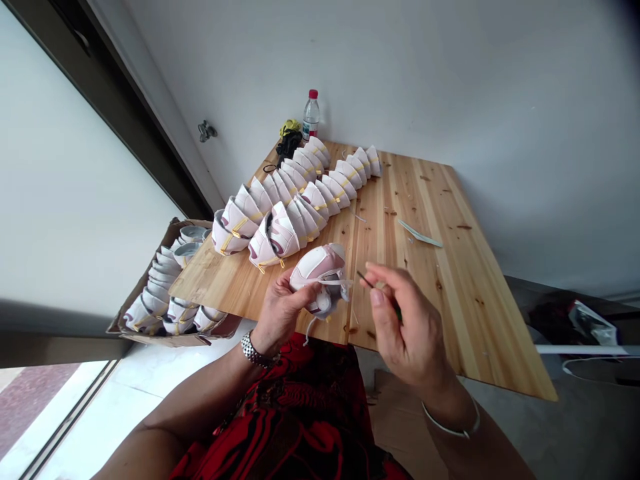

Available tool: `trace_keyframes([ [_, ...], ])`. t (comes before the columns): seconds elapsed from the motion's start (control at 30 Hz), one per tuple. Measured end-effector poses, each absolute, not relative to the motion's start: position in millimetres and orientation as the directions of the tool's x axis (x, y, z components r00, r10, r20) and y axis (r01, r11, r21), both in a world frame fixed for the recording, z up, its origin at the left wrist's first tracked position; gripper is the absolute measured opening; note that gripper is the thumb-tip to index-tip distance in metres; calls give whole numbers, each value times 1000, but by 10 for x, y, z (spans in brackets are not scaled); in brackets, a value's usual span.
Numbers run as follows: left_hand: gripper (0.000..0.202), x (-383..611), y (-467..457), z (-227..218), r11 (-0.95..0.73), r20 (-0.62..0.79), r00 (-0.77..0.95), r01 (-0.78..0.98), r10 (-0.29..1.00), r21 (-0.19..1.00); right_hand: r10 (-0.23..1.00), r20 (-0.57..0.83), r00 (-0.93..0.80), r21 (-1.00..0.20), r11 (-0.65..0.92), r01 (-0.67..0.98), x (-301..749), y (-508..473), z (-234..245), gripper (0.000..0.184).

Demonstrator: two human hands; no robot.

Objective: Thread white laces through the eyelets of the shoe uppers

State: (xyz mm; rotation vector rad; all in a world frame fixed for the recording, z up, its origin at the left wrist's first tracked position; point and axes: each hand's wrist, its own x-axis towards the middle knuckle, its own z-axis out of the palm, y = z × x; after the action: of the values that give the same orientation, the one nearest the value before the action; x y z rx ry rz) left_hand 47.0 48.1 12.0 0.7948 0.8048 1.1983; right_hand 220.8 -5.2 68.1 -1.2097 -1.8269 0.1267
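Observation:
My left hand (284,308) grips a small pink and white shoe upper (318,272) above the table's near edge, thumb pressed on its side. A white lace (334,283) crosses its opening, and one loose end dangles below. Just right of the upper, my right hand (407,320) is closed around a thin dark-shafted tool (365,279). Its shaft points toward the upper without touching it. A bit of green shows between the fingers; the rest of the handle is hidden.
Two long rows of nested shoe uppers (280,230) lie on the wooden table (420,200). A pale strip (420,235) lies farther right. Behind stand a red-capped bottle (311,115) and a black bundle (289,143). A cardboard box (118,321) of more uppers sits at left.

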Motion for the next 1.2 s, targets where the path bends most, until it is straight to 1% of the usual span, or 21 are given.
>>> trace_keyframes([
  [0.1, 36, 472, 492, 118, 186, -115, 173, -490, 978, 852, 754, 624, -206, -431, 552, 714, 2124, -144, 563, 30],
  [0.17, 37, 477, 482, 125, 199, -122, 183, -493, 975, 847, 750, 615, -246, -366, 547, 753, 2062, -151, 464, 28],
  [0.23, 38, 483, 467, 137, 217, -139, 192, -489, 972, 845, 750, 615, -243, -325, 521, 789, 2017, -140, 399, 28],
  [0.37, 39, 494, 445, 170, 241, -156, 211, -481, 965, 843, 760, 606, -233, -288, 483, 827, 1985, -135, 394, 27],
  [0.5, 38, 489, 438, 193, 219, -140, 199, -462, 970, 859, 746, 622, -239, -224, 461, 859, 1973, -156, 429, 27],
  [0.6, 36, 475, 432, 188, 214, -127, 220, -440, 967, 872, 733, 631, -253, -158, 441, 883, 1974, -155, 449, 25],
  [0.73, 31, 446, 433, 151, 194, -93, 271, -376, 958, 906, 743, 607, -282, -88, 416, 905, 2006, -129, 477, 23],
  [0.9, 33, 433, 446, 72, 145, -65, 308, -244, 949, 959, 793, 511, -332, -69, 423, 904, 2056, -77, 404, 24],
  [0.97, 35, 440, 441, 37, 78, -28, 304, -155, 952, 985, 823, 457, -338, -94, 422, 902, 2081, -23, 347, 25],
  [1.0, 35, 443, 437, 22, 34, -1, 301, -104, 954, 994, 840, 426, -337, -128, 424, 897, 2100, 17, 322, 25],
  [1.03, 34, 444, 433, 11, -19, 32, 296, -49, 955, 999, 857, 392, -334, -184, 429, 884, 2122, 65, 302, 25],
  [1.07, 32, 445, 431, 4, -78, 72, 291, 9, 954, 997, 875, 357, -328, -265, 431, 862, 2147, 118, 287, 23],
  [1.13, 26, 441, 433, 6, -207, 160, 290, 138, 944, 969, 904, 291, -313, -461, 419, 782, 2194, 219, 269, 19],
  [1.17, 23, 439, 439, 12, -269, 205, 293, 197, 934, 943, 913, 266, -311, -537, 408, 739, 2209, 256, 261, 17],
  [1.2, 20, 439, 447, 21, -321, 243, 301, 245, 922, 915, 915, 257, -311, -575, 403, 712, 2215, 278, 251, 16],
])
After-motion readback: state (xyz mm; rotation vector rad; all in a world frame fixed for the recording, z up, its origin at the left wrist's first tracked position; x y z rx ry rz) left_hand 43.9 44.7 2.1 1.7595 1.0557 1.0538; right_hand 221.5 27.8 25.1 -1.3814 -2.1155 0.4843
